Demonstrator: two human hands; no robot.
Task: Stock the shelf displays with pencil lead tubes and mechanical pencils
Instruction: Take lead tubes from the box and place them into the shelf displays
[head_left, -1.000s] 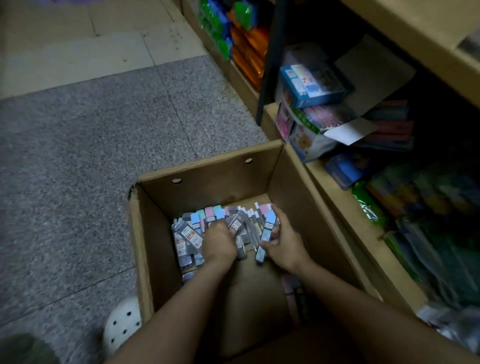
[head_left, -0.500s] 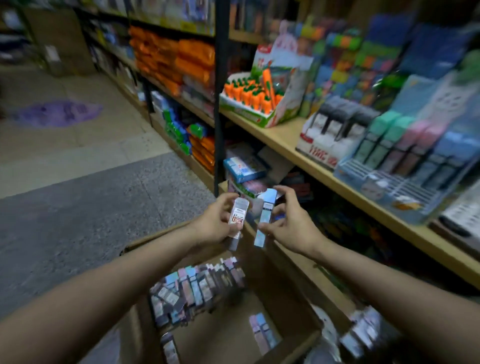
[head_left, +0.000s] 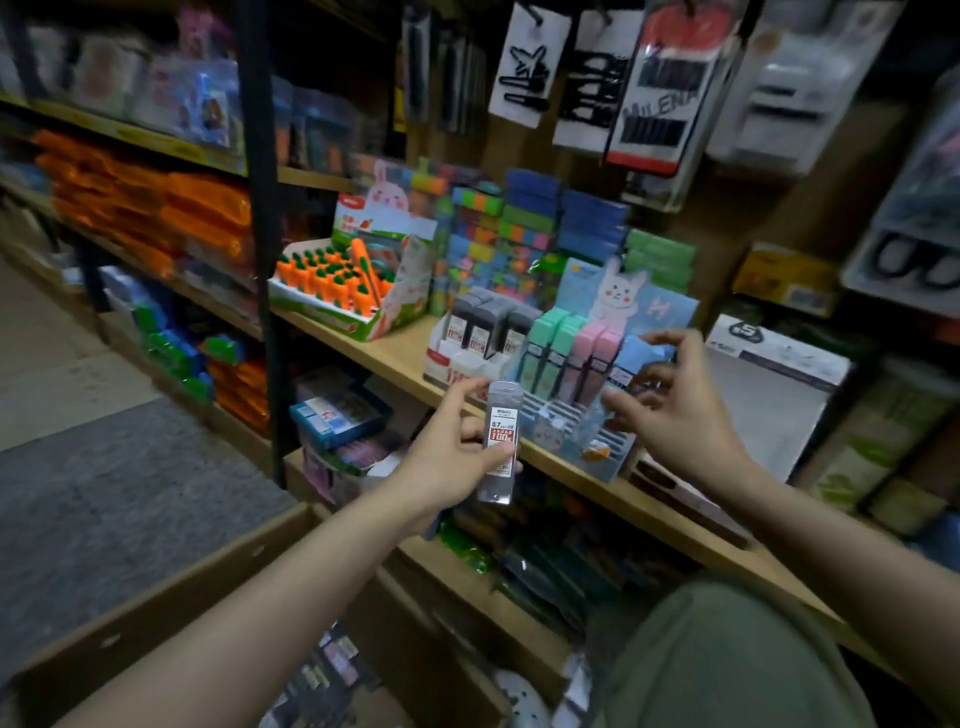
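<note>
My left hand (head_left: 441, 467) grips a grey lead tube (head_left: 500, 436) with a white and red label, upright, in front of the shelf edge. My right hand (head_left: 675, 410) pinches a blue lead tube (head_left: 635, 356) at the right end of the blue rabbit display rack (head_left: 597, 441), beside rows of green and pink tubes (head_left: 566, 348). Left of that rack stands a white and red display (head_left: 457, 358) holding grey tubes. Below, the open cardboard box (head_left: 156, 608) holds several more tubes (head_left: 327, 670).
The wooden shelf board (head_left: 395, 358) also carries a carrot-shaped item display (head_left: 332, 286) and stacked colourful boxes (head_left: 498, 234) behind the racks. Packs hang above on hooks. A white box (head_left: 769, 374) stands to the right. Grey floor lies to the left.
Both hands came up out of the box, each with a tube, and reached the shelf. The right hand has moved right to the blue rack; my view swung up from box to shelf.
</note>
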